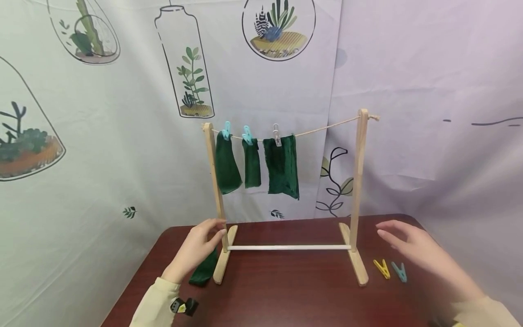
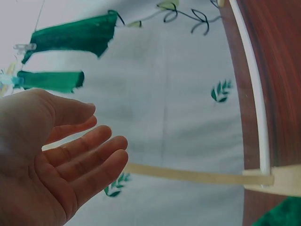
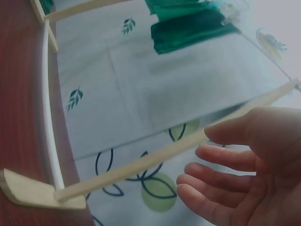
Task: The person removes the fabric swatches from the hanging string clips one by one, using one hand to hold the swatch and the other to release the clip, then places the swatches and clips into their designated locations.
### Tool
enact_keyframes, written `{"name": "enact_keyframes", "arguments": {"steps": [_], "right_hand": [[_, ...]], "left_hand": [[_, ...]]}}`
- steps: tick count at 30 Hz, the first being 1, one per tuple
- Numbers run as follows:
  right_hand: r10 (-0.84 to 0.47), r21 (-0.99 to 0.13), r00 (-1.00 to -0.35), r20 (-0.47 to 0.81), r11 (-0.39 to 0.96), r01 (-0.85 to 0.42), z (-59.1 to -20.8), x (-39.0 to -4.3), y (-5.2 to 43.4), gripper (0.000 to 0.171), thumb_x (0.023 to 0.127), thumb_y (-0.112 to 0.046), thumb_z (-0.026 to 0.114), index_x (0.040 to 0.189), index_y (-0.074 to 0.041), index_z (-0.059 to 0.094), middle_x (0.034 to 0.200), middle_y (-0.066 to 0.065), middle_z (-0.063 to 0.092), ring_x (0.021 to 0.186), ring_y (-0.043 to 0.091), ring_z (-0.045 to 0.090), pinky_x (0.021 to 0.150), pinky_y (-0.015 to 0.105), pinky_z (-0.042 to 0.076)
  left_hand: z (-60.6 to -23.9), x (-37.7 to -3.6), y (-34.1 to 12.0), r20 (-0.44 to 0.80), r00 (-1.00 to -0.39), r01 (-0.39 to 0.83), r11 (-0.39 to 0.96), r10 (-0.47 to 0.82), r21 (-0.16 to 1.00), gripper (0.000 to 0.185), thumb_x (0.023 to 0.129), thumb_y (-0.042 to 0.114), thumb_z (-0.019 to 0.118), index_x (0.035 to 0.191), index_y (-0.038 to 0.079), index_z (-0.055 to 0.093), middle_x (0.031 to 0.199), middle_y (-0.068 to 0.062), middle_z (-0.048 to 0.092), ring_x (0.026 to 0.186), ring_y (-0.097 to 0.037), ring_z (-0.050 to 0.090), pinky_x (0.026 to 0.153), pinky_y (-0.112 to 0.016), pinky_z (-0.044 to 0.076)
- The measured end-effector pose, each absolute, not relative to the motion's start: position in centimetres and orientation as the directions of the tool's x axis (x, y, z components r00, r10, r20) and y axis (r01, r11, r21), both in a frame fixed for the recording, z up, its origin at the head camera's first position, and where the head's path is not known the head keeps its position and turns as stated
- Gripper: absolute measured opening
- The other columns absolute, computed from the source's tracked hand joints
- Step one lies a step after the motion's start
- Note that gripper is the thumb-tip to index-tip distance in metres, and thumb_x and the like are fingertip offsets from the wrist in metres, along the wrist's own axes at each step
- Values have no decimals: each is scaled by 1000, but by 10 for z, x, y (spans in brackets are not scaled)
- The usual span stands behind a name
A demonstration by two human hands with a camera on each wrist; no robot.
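Observation:
My left hand [image 1: 198, 249] is beside the left post of a small wooden clothesline stand [image 1: 358, 181], its fingers loosely bent and holding nothing. Below it, partly covered by the hand in the head view, a green cloth [image 1: 203, 270] lies on the table. To the right of the other post hovers my right hand [image 1: 418, 247], relaxed, with nothing between thumb and fingers. From the string hang a green cloth [image 1: 227, 165] and a narrow one [image 1: 252, 165], each under a blue clothespin [image 1: 247, 135]. A wider green cloth [image 1: 282, 168] hangs from a pale clothespin [image 1: 277, 136].
Near the right foot of the stand, a yellow clothespin [image 1: 382, 269] and a blue-grey clothespin [image 1: 399, 272] lie on the dark red table [image 1: 286, 290]. A white rod [image 1: 286, 247] joins the two feet low down. Behind hangs a printed curtain [image 1: 261, 91].

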State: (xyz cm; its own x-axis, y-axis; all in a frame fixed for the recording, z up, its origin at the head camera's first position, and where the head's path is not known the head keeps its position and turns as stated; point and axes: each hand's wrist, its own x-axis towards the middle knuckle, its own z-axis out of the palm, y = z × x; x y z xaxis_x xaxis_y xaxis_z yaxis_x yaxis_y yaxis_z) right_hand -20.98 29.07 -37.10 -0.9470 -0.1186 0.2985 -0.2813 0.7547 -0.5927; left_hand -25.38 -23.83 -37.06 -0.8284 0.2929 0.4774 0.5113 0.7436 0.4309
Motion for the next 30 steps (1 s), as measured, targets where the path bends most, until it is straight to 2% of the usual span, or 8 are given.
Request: {"name": "enact_keyframes", "arguments": {"steps": [5, 11, 15, 19, 23, 26, 30], "right_hand": [[-119, -538, -921, 370, 781, -317, -361, -209, 283, 31, 100, -40, 63, 121, -18, 71, 119, 2, 70, 105, 11, 63, 82, 28, 50], [-121, -545, -915, 386, 770, -332, -351, -209, 274, 32, 100, -42, 63, 123, -21, 71, 123, 2, 69, 111, 21, 63, 85, 26, 49], [-131, -533, -902, 411, 768, -355, -344, -211, 267, 32, 100, -41, 63, 123, -21, 71, 121, 2, 70, 110, 25, 64, 85, 28, 50], [-143, -521, -879, 456, 758, -393, -334, -214, 259, 33, 100, -39, 63, 124, -19, 71, 120, 1, 71, 107, 22, 66, 86, 28, 50], [-156, -526, -864, 479, 738, -424, -325, -215, 250, 32, 101, -36, 63, 125, -17, 71, 118, 1, 72, 97, 16, 71, 83, 24, 51], [-172, -524, -853, 494, 724, -449, -319, -216, 243, 30, 101, -35, 62, 125, -19, 71, 118, 0, 72, 95, 13, 71, 82, 19, 49], [-184, -524, -829, 529, 697, -489, -311, -219, 235, 28, 102, -32, 63, 126, -20, 70, 119, 0, 71, 94, 16, 72, 81, 17, 50]], "left_hand": [[-367, -252, -230, 500, -812, 544, 700, 301, 463, 24, 98, 16, 69, 121, 15, 70, 111, 2, 68, 90, -10, 65, 70, -29, 55], [-364, -251, -218, 526, -791, 576, 671, 314, 467, 23, 98, 17, 69, 121, 14, 70, 116, -1, 69, 101, -16, 68, 78, -38, 57], [-359, -251, -207, 518, -788, 595, 630, 334, 499, 24, 99, 16, 67, 122, 13, 70, 118, -1, 68, 105, -17, 68, 85, -42, 57], [-351, -252, -194, 517, -785, 605, 602, 342, 520, 25, 99, 18, 67, 124, 13, 70, 119, 0, 68, 107, -16, 67, 88, -43, 57], [-342, -256, -178, 537, -771, 624, 573, 341, 532, 27, 98, 17, 69, 124, 12, 70, 120, -1, 68, 108, -15, 67, 89, -41, 57], [-335, -258, -166, 573, -744, 655, 539, 342, 529, 28, 97, 15, 70, 124, 10, 70, 121, -5, 69, 107, -17, 68, 90, -45, 56], [-325, -261, -152, 605, -719, 685, 497, 342, 533, 31, 97, 16, 71, 127, 9, 68, 123, -7, 69, 109, -18, 67, 92, -47, 55]]}}
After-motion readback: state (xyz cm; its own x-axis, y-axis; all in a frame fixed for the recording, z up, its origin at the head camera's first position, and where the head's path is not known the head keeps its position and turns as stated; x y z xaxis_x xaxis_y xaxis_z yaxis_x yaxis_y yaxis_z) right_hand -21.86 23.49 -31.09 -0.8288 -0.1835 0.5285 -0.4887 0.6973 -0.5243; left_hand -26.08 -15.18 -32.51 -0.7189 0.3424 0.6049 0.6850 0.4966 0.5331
